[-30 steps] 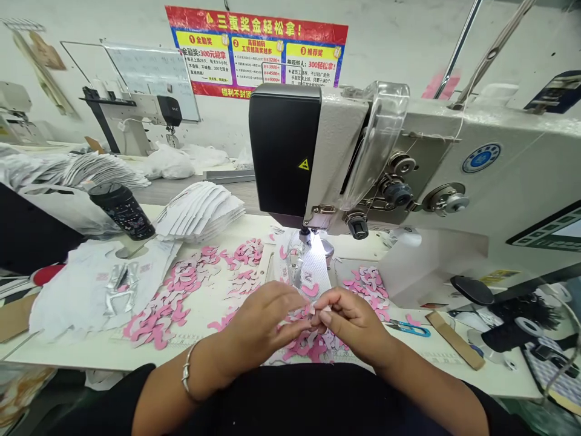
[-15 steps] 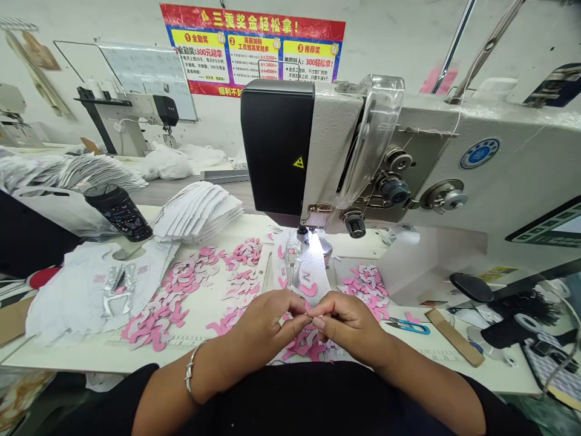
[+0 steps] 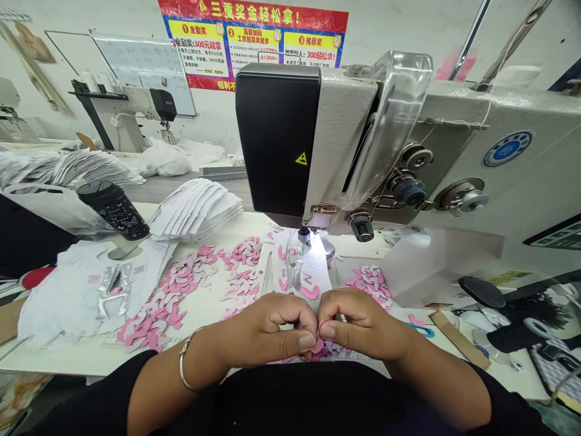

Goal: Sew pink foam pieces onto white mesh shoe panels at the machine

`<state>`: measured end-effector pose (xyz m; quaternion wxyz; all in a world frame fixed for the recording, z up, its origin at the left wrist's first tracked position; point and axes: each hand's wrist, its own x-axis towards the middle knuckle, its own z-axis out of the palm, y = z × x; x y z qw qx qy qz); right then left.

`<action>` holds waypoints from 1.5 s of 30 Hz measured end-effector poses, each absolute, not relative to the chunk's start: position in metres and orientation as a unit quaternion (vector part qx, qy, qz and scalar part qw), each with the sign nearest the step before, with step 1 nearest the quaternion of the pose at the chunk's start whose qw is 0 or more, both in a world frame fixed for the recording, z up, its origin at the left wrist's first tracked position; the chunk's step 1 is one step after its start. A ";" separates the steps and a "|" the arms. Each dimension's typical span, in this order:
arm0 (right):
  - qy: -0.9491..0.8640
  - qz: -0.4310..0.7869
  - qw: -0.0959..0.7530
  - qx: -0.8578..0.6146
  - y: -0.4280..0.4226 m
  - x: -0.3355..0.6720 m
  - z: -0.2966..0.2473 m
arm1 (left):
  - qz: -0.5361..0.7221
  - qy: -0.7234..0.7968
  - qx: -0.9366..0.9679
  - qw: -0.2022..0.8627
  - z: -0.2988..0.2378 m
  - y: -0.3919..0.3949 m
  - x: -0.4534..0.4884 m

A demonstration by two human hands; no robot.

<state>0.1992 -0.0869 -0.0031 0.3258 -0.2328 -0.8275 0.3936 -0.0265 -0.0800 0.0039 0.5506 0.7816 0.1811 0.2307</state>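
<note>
While we're watching, left hand (image 3: 267, 333) and right hand (image 3: 363, 324) are pinching small pink cutout (image 3: 319, 347) between fingertips, just below white perforated strip (image 3: 311, 272) under sewing machine (image 3: 276, 139).

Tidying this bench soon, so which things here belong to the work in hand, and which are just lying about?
Work in hand:
left hand, right hand, pink cutout pinched between them, loose pink cutouts, white perforated panel, sewing machine

Lying about:
black patterned tumbler, blue-handled snips, cardboard strip
</note>
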 end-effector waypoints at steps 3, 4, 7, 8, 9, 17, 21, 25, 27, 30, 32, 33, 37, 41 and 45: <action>-0.829 0.315 0.383 -0.261 -0.074 0.201 0.007 | 0.293 0.262 0.770 0.502 0.005 -0.072 -0.025; -0.827 0.264 0.405 -0.287 -0.068 0.202 0.009 | 0.329 0.308 0.761 0.468 0.002 -0.069 -0.024; -0.828 0.120 0.414 -0.359 -0.048 0.201 0.006 | 0.383 0.427 0.732 0.367 -0.010 -0.056 -0.020; -0.831 0.096 0.402 -0.372 -0.041 0.201 0.003 | 0.378 0.451 0.729 0.350 -0.015 -0.052 -0.018; -0.833 0.083 0.394 -0.380 -0.036 0.201 -0.001 | 0.367 0.468 0.727 0.344 -0.019 -0.048 -0.017; -0.833 0.058 0.407 -0.369 -0.025 0.201 -0.017 | 0.316 0.486 0.659 0.480 -0.030 -0.026 -0.014; -0.829 0.075 0.405 -0.379 -0.025 0.201 -0.014 | 0.322 0.448 0.660 0.510 -0.028 -0.022 -0.014; -0.820 0.101 0.393 -0.403 -0.024 0.197 -0.011 | 0.325 0.464 0.676 0.471 -0.022 -0.020 -0.009; -0.815 0.109 0.392 -0.413 -0.023 0.195 -0.013 | 0.320 0.475 0.683 0.453 -0.019 -0.019 -0.007; -0.803 0.079 0.425 -0.411 -0.024 0.193 -0.020 | 0.324 0.472 0.693 0.438 -0.023 -0.017 -0.005; -0.802 0.054 0.445 -0.394 -0.024 0.193 -0.026 | 0.346 0.453 0.699 0.432 -0.029 -0.017 -0.006; -0.805 0.048 0.449 -0.385 -0.025 0.193 -0.028 | 0.358 0.443 0.700 0.432 -0.033 -0.016 -0.007; -0.815 0.039 0.449 -0.365 -0.025 0.193 -0.030 | 0.364 0.430 0.703 0.434 -0.042 -0.017 -0.010; -0.815 0.041 0.449 -0.364 -0.025 0.193 -0.027 | 0.357 0.429 0.712 0.426 -0.039 -0.017 -0.010; -0.811 0.060 0.449 -0.371 -0.026 0.195 -0.025 | 0.339 0.446 0.717 0.414 -0.032 -0.018 -0.009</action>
